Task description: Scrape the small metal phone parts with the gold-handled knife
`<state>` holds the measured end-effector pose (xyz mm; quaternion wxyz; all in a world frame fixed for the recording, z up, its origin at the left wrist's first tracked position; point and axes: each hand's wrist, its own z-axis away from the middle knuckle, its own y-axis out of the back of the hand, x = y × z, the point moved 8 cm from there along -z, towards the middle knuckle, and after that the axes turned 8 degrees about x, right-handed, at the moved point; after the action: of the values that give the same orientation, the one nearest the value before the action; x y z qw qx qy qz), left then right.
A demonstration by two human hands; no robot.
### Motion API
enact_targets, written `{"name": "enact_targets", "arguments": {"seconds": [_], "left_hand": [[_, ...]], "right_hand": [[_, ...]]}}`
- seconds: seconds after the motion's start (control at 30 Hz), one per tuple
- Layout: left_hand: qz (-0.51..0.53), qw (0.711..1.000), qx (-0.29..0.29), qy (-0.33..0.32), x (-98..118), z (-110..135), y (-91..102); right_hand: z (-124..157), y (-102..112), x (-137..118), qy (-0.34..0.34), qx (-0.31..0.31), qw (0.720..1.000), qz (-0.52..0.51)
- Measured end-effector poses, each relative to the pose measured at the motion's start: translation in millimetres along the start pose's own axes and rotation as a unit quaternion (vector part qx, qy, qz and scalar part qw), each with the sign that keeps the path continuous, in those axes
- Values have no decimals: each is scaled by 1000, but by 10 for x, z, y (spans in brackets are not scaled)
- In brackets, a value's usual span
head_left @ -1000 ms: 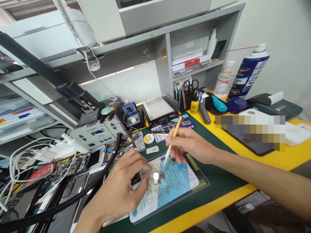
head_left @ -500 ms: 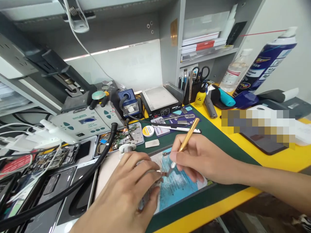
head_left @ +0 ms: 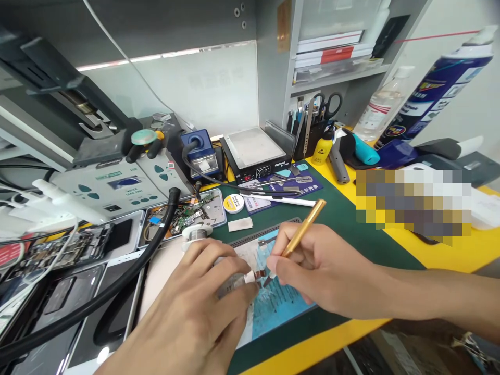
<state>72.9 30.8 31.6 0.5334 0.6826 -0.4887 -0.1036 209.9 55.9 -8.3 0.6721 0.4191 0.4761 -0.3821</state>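
My right hand (head_left: 332, 273) grips a craft knife (head_left: 303, 232) with a gold handle, its blade slanting down to the left. The blade tip is right beside a small copper-coloured ribbon (head_left: 259, 274), and I cannot tell whether they touch. Closed around a small clear and white part from which the ribbon sticks out is my left hand (head_left: 195, 307). Fingers cover most of that part. Beneath both hands lies a scuffed blue and white work plate (head_left: 287, 304), resting on a green mat (head_left: 351, 250).
Behind the hands are a solder spool (head_left: 197, 234), a tray of circuit boards (head_left: 213, 208), a round tin (head_left: 234, 203) and a heating plate (head_left: 255, 151). A black hose (head_left: 156, 245) crosses the left side over several phones. Bottles and a spray can (head_left: 433, 94) stand at right.
The camera view has tilted down a little. The knife tip has moved slightly down and left along the ribbon, and more of the white area on the held part shows.
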Motion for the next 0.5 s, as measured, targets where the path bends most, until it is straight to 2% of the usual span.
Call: {"name": "enact_targets", "arguments": {"seconds": [0.13, 0.3, 0.5], "left_hand": [[-4, 1000, -26, 8, -13, 23, -25], [-15, 1000, -14, -7, 24, -11, -13], [-18, 999, 0, -37, 58, -47, 7]], "right_hand": [[0, -11, 4, 17, 2, 1000, 17], [0, 5, -37, 68, 27, 993, 89], [19, -7, -70, 70, 15, 994, 87]]}}
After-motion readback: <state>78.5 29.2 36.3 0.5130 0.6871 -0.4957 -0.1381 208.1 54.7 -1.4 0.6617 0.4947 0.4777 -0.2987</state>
